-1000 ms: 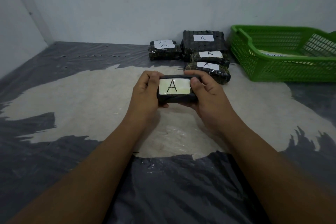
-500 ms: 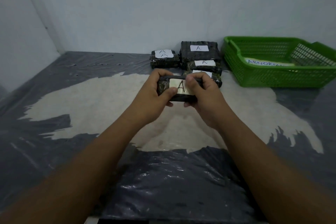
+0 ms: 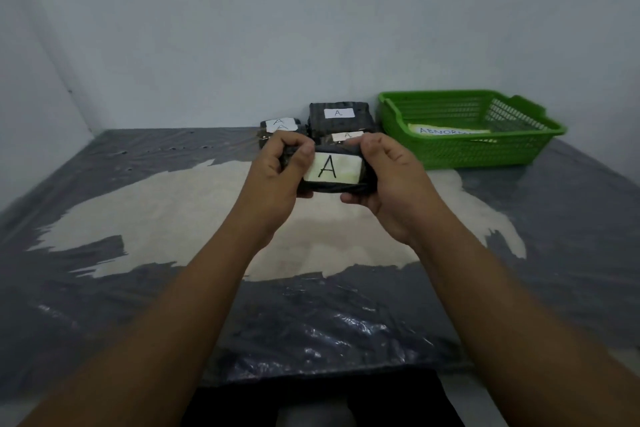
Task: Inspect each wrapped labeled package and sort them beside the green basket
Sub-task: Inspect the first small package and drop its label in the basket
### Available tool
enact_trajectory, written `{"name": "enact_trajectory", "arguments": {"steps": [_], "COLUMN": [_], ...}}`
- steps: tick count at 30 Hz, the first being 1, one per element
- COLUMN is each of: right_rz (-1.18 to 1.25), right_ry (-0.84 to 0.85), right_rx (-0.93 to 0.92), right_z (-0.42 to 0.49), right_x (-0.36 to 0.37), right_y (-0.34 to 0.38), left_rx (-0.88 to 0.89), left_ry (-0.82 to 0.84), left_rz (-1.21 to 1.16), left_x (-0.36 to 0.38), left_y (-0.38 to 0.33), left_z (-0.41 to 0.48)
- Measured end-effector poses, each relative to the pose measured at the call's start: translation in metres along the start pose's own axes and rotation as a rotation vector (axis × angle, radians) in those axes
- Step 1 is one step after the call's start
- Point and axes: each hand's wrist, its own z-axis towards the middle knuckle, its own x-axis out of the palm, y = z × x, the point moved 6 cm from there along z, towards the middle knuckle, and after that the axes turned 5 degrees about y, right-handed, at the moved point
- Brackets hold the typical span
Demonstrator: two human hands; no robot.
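The left grip [image 3: 277, 170] is clamped on the left end of the held package [image 3: 333, 186], thumb lying along the near edge of its label [image 3: 334, 170] and fingers curled over the top. The package is a small block in dark, shiny wrap. A pale paper label with a bold black "A" covers most of its upper face. It is held up off the worktop [image 3: 104, 288], in front of the stacked packages by the back wall. The right grip [image 3: 391, 180] grasps the right end in the same way, fingers wrapped over the top and under the bottom.

Half a second ago the left thumb lay across the left part of the label. Now it sits at the edge, and the whole letter shows.

The package's long axis runs left to right between the two hands, about level. Its labelled face is tipped up towards the person, with the "A" upright to them.

Behind, from the left, sits a small package [image 3: 280, 124] with two "A"s on its label. Next to it is a large package [image 3: 341, 118], with a partly hidden package [image 3: 346, 136] in front of it. Just right of those stands the green basket [image 3: 467, 152], holding a paper sheet [image 3: 446, 130] whose lettering starts "ABNORM".
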Motion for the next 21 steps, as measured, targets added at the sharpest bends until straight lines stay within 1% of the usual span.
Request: {"name": "enact_trajectory", "arguments": {"steps": [2, 4, 6, 8, 10, 11, 12, 15, 17, 19, 21], "right_rz": [-0.036, -0.083, -0.124, -0.147, -0.148, -0.192, -0.309, -0.913, -1.225, -1.376, -1.421], "right_ry": [0.003, 0.001, -0.032, -0.072, -0.102, -0.111, -0.119, -0.116, -0.108, -0.103, -0.138], "right_rx": [-0.042, -0.077, -0.091, -0.096, -0.110, -0.135, -0.177, -0.361, -0.468, -0.436, -0.390], "right_z": [-0.010, -0.021, -0.028, -0.035, -0.040, -0.044, -0.048, -0.060, -0.063, -0.058, -0.052], "right_x": [-0.008, -0.018, -0.031, -0.043, -0.057, -0.065, -0.072, -0.085, -0.091, -0.104, -0.121], "right_y": [0.006, 0.014, 0.018, 0.020, 0.020, 0.020, 0.023, 0.030, 0.026, 0.016, 0.012], "left_rx": [-0.041, -0.152, -0.247, -0.258, -0.232, -0.229, -0.234, -0.290, -0.346, -0.384, -0.417], "left_ry": [0.023, 0.038, 0.101, 0.144, 0.139, 0.128, 0.118, 0.103, 0.145, 0.223, 0.300], "left_rz": [-0.047, -0.094, -0.116, -0.172, -0.183, -0.178, -0.180, -0.197, -0.197, -0.197, -0.196], "left_x": [0.012, 0.023, 0.037, 0.052, 0.065, 0.071, 0.077, 0.093, 0.106, 0.121, 0.135], "left_y": [0.000, 0.006, 0.012, 0.014, 0.014, 0.017, 0.019, 0.031, 0.039, 0.047, 0.056], "left_z": [-0.006, -0.008, -0.011, -0.012, -0.008, -0.005, -0.001, 0.006, 0.009, 0.012, 0.017]}}
